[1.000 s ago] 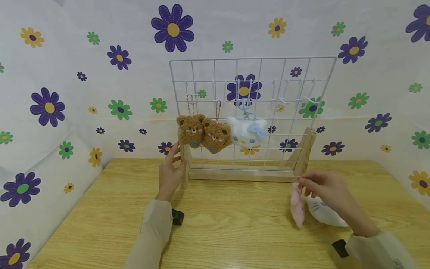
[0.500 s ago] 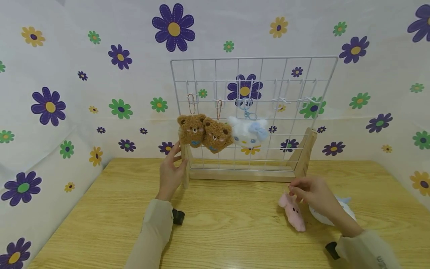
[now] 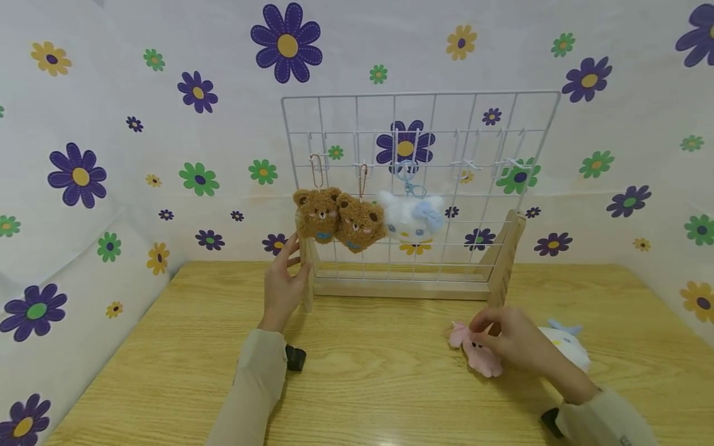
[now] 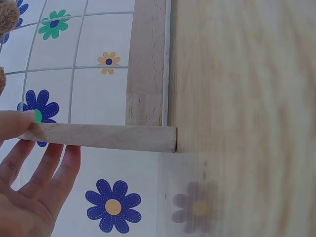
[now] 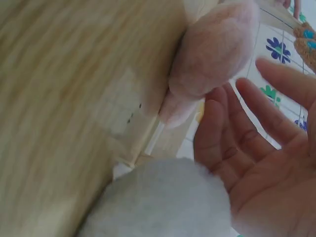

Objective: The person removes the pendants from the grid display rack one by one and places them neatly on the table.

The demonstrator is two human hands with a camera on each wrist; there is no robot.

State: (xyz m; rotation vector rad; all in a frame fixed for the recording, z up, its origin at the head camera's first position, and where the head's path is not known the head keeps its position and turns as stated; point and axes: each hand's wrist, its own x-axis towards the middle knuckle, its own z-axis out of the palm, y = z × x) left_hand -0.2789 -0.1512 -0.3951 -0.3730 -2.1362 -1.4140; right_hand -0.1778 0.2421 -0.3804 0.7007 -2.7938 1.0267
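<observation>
In the head view my left hand (image 3: 286, 282) grips the wooden side post (image 4: 103, 137) of the rack, thumb on one side and fingers on the other. My right hand (image 3: 513, 337) is over a pink plush pendant (image 3: 481, 354) on the table, its chain out to the left. Relaxed, parted fingers are right at the pink plush in the right wrist view. Beside that hand lies a white plush (image 3: 566, 347) with a blue bow, partly hidden by the wrist.
A white wire grid (image 3: 435, 96) stands in the wooden base (image 3: 401, 290). From its hooks hang a brown bear plush (image 3: 319, 214), a second brown bear (image 3: 359, 224) and a white cat plush (image 3: 411, 220). White hooks (image 3: 510, 163) without plushes are at the right.
The right hand has moved left and lower with the pink plush, which has gone from hanging by its chain to lying on the table, let go. The left hand stays on the post.
</observation>
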